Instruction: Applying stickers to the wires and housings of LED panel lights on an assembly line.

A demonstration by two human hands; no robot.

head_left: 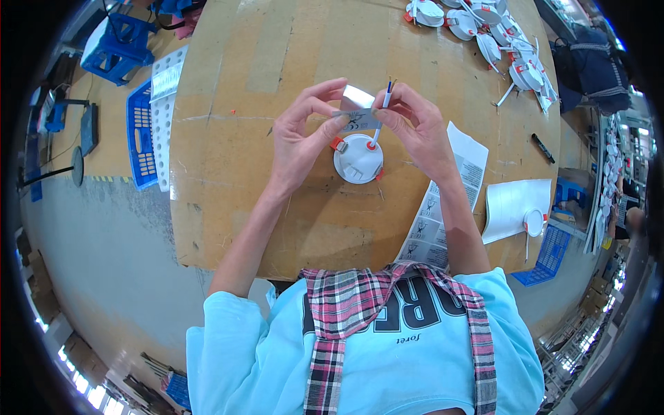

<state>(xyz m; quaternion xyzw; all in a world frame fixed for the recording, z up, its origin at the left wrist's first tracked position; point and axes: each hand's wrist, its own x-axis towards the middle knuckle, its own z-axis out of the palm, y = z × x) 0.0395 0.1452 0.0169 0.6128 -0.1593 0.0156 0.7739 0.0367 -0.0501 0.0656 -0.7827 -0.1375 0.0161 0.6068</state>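
Observation:
A silver printed label [359, 121] is stretched between my two hands, its upper part curling and shining. My left hand [304, 128] pinches its left end between thumb and fingers. The thumb and fingers of my right hand [418, 128] close on its right end, beside a white cable [377, 131]. Whether those fingers also grip the cable, I cannot tell. The cable rises from a round white downlight [358, 166] on the table just below the label, and coloured wire ends show at its tip. The downlight has orange-red parts at its sides.
A strip of printed labels [467, 166] lies under my right forearm. To the right are a white sheet [505, 221] with a small round white lamp [533, 222], and a black marker [543, 148]. Several downlights [491, 31] crowd the far right. A blue basket [142, 138] stands left.

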